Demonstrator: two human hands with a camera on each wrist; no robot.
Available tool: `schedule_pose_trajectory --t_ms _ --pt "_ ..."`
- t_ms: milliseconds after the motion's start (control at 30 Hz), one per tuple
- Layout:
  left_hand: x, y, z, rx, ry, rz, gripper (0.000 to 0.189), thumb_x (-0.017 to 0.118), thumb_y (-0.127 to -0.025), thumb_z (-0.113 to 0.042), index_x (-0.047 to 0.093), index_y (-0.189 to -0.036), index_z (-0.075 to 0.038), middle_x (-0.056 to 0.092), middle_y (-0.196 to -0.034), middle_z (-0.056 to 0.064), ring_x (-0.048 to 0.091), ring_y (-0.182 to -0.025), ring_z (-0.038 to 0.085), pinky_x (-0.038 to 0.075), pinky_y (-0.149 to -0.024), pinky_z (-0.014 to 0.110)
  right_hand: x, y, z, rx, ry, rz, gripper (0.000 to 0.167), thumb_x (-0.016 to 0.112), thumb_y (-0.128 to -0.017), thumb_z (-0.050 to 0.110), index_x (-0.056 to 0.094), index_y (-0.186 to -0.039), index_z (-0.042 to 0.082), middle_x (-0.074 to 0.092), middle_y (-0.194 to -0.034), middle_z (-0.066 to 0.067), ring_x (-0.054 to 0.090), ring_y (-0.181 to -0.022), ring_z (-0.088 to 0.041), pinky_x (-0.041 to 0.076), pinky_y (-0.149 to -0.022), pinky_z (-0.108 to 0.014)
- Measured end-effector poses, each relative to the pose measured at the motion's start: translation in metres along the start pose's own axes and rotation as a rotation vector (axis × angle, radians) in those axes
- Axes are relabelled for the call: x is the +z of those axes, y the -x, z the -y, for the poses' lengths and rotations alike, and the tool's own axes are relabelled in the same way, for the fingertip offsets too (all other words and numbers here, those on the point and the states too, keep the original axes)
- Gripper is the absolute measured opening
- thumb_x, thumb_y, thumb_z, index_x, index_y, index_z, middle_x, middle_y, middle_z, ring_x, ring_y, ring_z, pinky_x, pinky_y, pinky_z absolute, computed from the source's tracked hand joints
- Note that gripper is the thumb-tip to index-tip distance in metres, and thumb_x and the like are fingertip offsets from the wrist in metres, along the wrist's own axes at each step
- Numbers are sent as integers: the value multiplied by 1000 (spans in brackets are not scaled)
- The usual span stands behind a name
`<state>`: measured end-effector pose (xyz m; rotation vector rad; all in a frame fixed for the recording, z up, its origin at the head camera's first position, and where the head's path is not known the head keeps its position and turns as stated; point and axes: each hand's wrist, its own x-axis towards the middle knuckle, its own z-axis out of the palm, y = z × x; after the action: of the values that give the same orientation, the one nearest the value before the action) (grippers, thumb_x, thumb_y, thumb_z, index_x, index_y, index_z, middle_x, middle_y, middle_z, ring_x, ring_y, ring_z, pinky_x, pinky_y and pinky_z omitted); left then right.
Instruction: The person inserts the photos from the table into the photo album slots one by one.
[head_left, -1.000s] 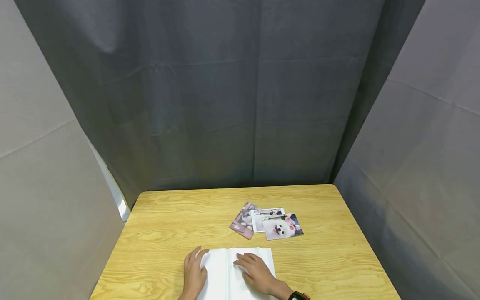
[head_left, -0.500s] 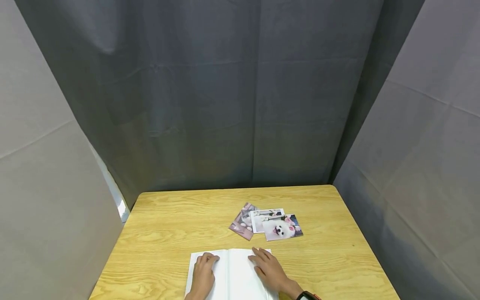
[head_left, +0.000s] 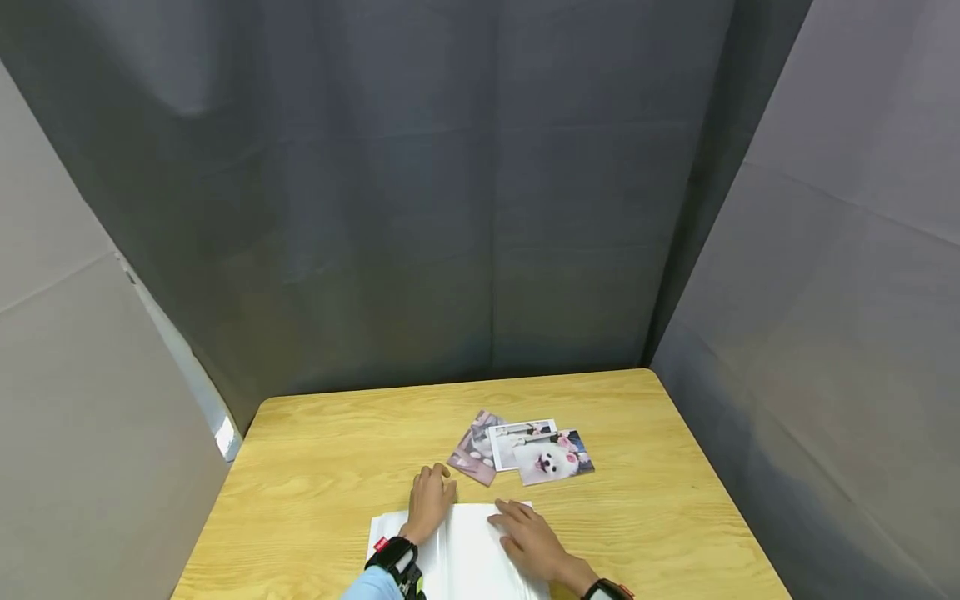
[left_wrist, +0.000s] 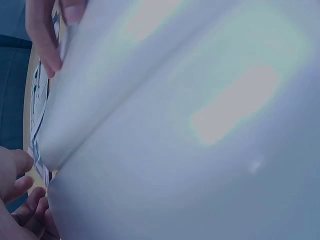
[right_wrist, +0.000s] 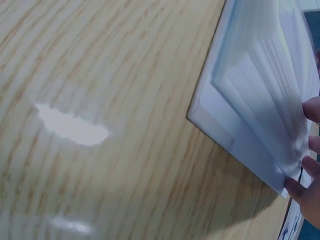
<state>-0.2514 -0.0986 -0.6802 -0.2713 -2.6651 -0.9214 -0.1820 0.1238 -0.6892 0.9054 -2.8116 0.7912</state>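
Note:
A photo album lies open on the table at the bottom of the head view, white pages up. My left hand reaches over its far edge near the spine, fingers loosely bent just short of the photos; in the left wrist view the same hand is partly cut off, and contact is hard to judge. On the right page's far part rests my right hand, fingers spread. The right wrist view has its fingertips at the album's far edge, beside a fanned stack of page sleeves.
Past the album several overlapping photos lie on the wooden table: a pinkish one, a white-bordered one and a white dog photo. A dark curtain hangs behind, with pale side panels.
My left hand has moved from the left page forward to the album's far edge, toward the photos. My right hand shifted to the right page's outer side and stays there. The head view turned slightly.

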Motion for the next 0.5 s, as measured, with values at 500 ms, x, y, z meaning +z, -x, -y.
schedule_pose_trajectory --t_ms 500 --pt "43 -47 -15 -225 -135 113 57 81 -80 -29 56 -112 11 49 -101 29 49 -97 46 48 -70 65 -3 2 3 -44 78 -20 31 61 -94 11 64 -126 10 54 -138 -20 50 -125 -38 45 -97 -54"
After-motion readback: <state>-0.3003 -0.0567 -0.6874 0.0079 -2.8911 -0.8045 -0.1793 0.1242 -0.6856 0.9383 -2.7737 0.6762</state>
